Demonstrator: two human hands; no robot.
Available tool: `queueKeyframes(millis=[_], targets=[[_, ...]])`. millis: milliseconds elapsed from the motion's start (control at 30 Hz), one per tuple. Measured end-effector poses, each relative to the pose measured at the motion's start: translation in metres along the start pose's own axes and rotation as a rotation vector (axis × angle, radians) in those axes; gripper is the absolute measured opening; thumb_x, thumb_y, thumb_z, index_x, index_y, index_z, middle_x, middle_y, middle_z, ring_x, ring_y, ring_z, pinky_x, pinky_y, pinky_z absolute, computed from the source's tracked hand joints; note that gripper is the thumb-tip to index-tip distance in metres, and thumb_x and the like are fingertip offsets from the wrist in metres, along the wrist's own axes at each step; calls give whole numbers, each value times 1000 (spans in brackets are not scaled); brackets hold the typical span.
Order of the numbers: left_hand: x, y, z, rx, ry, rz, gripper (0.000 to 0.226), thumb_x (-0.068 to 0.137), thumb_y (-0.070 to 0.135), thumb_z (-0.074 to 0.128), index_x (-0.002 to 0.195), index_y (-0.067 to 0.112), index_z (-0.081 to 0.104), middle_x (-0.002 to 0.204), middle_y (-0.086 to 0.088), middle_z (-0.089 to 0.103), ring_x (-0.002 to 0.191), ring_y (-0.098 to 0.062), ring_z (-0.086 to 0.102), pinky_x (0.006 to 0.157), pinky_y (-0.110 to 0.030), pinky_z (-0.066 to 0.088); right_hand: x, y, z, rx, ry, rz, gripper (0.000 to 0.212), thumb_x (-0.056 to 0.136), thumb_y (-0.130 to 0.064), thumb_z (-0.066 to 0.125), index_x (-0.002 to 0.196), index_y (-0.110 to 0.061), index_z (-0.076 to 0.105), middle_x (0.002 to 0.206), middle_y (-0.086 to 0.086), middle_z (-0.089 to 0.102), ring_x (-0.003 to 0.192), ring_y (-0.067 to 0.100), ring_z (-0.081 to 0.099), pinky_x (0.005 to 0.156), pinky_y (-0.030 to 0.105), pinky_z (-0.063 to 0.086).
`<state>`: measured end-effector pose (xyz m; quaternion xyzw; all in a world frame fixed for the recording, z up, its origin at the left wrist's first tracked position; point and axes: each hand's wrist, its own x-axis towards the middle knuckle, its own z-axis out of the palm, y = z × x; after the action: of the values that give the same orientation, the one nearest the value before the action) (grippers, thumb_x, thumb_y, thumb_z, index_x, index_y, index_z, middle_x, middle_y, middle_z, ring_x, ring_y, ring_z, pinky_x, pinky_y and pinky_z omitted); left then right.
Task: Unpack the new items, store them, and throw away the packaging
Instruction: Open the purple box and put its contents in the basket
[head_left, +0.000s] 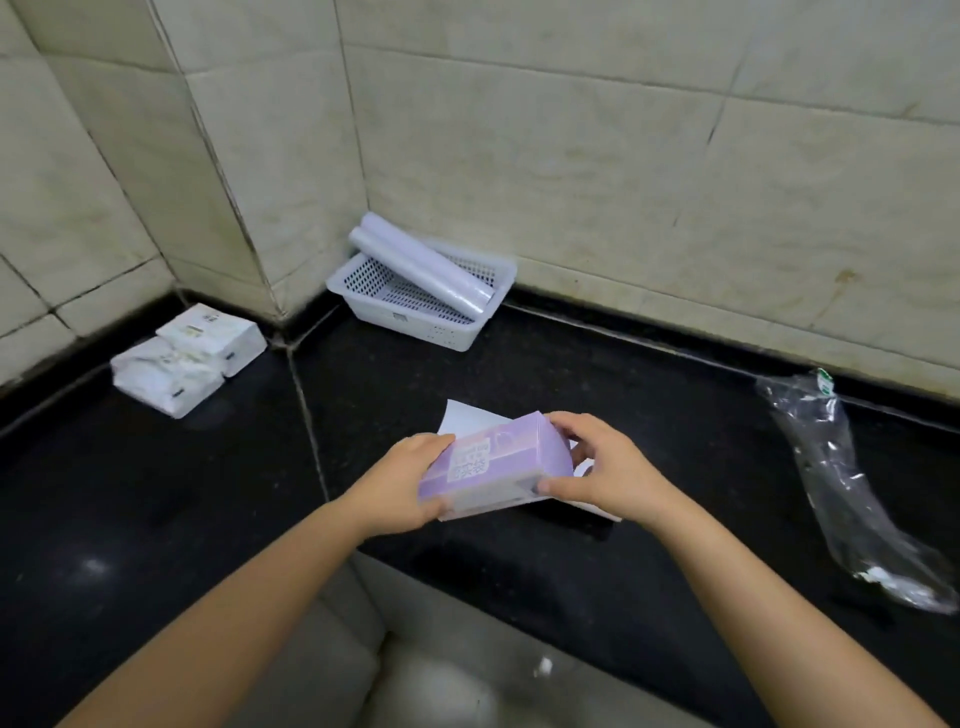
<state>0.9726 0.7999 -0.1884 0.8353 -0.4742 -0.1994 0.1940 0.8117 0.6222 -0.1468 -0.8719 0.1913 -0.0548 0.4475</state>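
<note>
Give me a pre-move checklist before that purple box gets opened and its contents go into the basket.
1. Purple box held at both ends by left hand and right hand: ok.
2. Box already open: cannot tell.
3. White basket in the corner has free room beside the two rolls: ok.
4. Black counter between box and basket unobstructed: ok.
5. Clear plastic wrapper thrown away: not ok, it lies on the counter at right.
6. White packs at left stored: not ok.
</note>
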Motion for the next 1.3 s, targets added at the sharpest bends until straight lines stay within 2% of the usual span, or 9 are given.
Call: queueKeyframes(millis=[100,233,367,500,700,800,900,1100,1300], targets=[[2,-24,2,39,94,-2,75,81,33,66,143,14,29,148,-1,36,137,-19,29,112,-31,27,26,-7,23,47,114,75,42,70,-18,76,107,-22,57,101,-1,51,81,17,53,66,21,45],[9,-35,20,104,116,-129,99,72,46,72,147,17,15,151,-1,26,138,-22,25,110,-37,34,52,-5,49,362,166,236,24,76,-11,71,81,-28,55,95,1,56,64,12,56,43,12,50],[24,-39,28,105,209,-278,69,80,27,63,139,14,30,141,-4,38,129,-24,35,94,-35,44,70,4,57,325,68,327,17,76,-21,72,84,-20,56,72,-4,56,46,7,53,44,17,50],[38,-44,24,94,149,-285,48,73,17,64,118,16,46,124,-3,51,116,-22,45,82,-34,48,85,18,47,94,4,309,38,70,-41,72,93,-11,63,76,1,67,70,13,56,59,22,41],[53,-50,18,106,59,-300,47,71,14,67,115,16,50,122,-4,53,114,-21,49,87,-33,48,97,31,42,126,-93,353,51,74,-32,71,93,14,60,97,28,69,77,26,61,64,30,45],[53,-54,17,114,23,-318,47,71,14,69,114,17,50,121,-4,55,113,-20,51,88,-32,49,104,31,44,125,-142,377,46,75,-28,71,94,13,63,81,21,65,71,19,58,61,28,52],[49,-59,16,127,-32,-315,68,73,20,73,132,17,40,135,-4,49,124,-21,47,99,-33,45,105,31,50,96,-160,406,44,74,-30,73,95,8,65,77,9,61,66,19,59,76,40,56],[32,-65,19,228,-147,-189,81,81,36,66,146,16,21,152,-2,29,138,-18,28,110,-32,33,89,23,64,-7,-144,434,53,75,-36,72,118,-9,55,75,-8,55,50,9,56,57,23,50],[31,-67,19,202,-95,-62,78,84,29,64,146,14,20,152,-2,27,138,-17,26,113,-28,28,81,7,73,-93,-100,443,44,73,-40,70,99,-6,60,87,10,70,54,18,58,71,38,56]])
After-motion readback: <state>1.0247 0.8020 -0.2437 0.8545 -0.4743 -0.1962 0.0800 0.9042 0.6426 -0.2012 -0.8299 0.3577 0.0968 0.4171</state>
